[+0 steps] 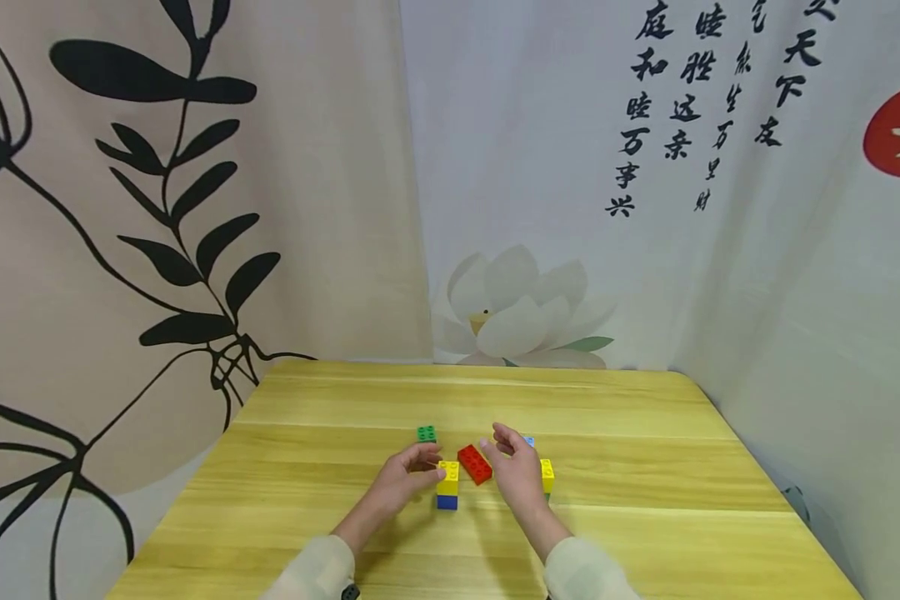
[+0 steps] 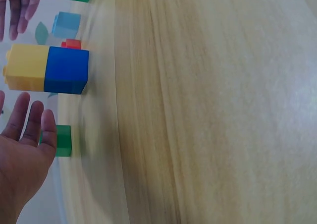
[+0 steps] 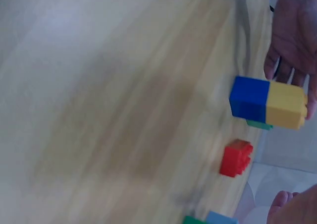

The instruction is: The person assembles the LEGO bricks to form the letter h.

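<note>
A yellow brick (image 1: 448, 472) sits on a blue brick (image 1: 447, 502) as an upright stack. My left hand (image 1: 399, 485) is at the left of this stack, fingers loosely extended and holding nothing; the left wrist view shows a gap between them. Right of a red brick (image 1: 475, 464), my right hand (image 1: 520, 479) hovers with relaxed fingers and nothing in them. Partly hidden behind that hand are a light blue brick (image 1: 529, 440) and a second stack, a yellow brick (image 1: 547, 473) over a green one. Another green brick (image 1: 426, 434) lies beyond my left hand.
The bricks stand on a wood-grain table (image 1: 645, 467) around its middle. A printed curtain (image 1: 330, 208) hangs along the table's back edge and sides.
</note>
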`<action>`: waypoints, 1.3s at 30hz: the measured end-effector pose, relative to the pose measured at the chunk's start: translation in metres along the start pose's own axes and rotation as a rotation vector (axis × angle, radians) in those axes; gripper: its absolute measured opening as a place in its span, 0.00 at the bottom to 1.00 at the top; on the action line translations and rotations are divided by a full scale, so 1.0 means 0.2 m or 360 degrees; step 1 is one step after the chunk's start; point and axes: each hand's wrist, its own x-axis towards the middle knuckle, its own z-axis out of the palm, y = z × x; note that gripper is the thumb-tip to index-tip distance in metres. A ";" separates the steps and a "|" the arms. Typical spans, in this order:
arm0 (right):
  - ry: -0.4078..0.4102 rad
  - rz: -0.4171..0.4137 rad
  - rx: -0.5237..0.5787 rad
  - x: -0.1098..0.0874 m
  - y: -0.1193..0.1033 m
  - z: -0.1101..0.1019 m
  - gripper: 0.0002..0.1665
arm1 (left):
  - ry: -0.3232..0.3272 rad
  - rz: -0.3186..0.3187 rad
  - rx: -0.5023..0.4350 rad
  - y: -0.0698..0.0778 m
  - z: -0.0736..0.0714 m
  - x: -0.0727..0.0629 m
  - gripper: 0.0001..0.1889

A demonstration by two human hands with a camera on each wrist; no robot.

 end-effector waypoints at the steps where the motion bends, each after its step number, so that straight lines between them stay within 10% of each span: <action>1: 0.0000 0.0004 -0.0006 -0.01 0.01 0.01 0.28 | 0.0003 -0.0003 0.0010 0.00 0.00 0.00 0.23; 39: 0.0212 0.0260 -0.0133 -0.03 0.25 0.17 0.29 | -0.0019 -0.0090 0.0021 -0.02 0.02 -0.01 0.26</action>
